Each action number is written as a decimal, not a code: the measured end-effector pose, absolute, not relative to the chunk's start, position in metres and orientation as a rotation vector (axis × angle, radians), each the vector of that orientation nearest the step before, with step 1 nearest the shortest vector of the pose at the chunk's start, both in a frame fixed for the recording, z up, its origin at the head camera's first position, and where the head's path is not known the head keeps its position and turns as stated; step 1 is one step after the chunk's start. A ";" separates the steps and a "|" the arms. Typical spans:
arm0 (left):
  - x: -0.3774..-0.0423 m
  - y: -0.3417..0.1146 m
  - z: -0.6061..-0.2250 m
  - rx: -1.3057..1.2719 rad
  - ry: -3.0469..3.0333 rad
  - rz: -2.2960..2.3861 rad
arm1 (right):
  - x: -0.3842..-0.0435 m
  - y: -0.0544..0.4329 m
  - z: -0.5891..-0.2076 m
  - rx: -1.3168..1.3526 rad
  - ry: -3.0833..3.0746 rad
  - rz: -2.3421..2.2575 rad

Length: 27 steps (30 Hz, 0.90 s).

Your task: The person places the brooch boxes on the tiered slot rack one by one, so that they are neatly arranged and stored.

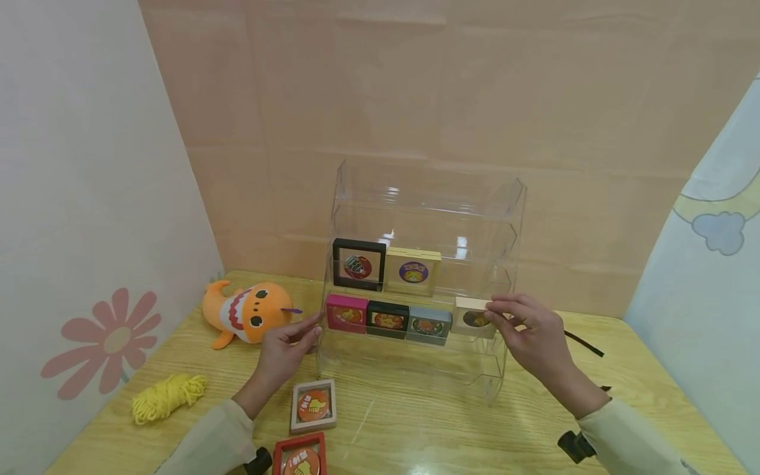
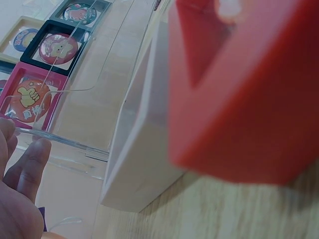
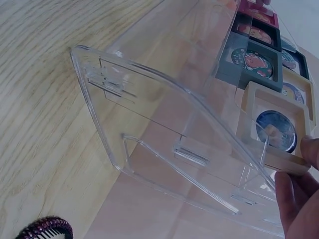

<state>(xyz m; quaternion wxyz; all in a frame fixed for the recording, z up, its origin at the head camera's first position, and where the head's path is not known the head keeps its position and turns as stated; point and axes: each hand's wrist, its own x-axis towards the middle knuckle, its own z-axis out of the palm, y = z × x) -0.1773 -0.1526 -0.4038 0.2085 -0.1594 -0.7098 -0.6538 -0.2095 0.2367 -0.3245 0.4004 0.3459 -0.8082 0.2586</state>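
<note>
Head view: right grip (image 1: 530,331) pinches cream frame (image 1: 469,319) at clear rack (image 1: 430,210).

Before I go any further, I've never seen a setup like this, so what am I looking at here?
There's no robot, just a person's bare hands. The wide picture comes from a camera on the head, looking forward and down; the two others come from cameras on each wrist.

On the table stands a clear rack with small framed badges on two levels. The right hand pinches a cream frame at the right end of the lower row. The left hand is at the rack's left edge; whether it grips is hard to tell.

Also on the table are an orange plush shark, yellow yarn, a pale frame and a red frame.
</note>
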 end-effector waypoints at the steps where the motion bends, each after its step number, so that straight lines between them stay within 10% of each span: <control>1: -0.177 -0.153 -0.404 -0.438 -1.976 -1.821 | -0.209 0.236 -0.325 0.869 -2.050 0.641; 27: -0.176 -0.151 -0.400 -0.425 -1.984 -1.802 | -0.209 0.235 -0.338 0.905 -1.998 0.417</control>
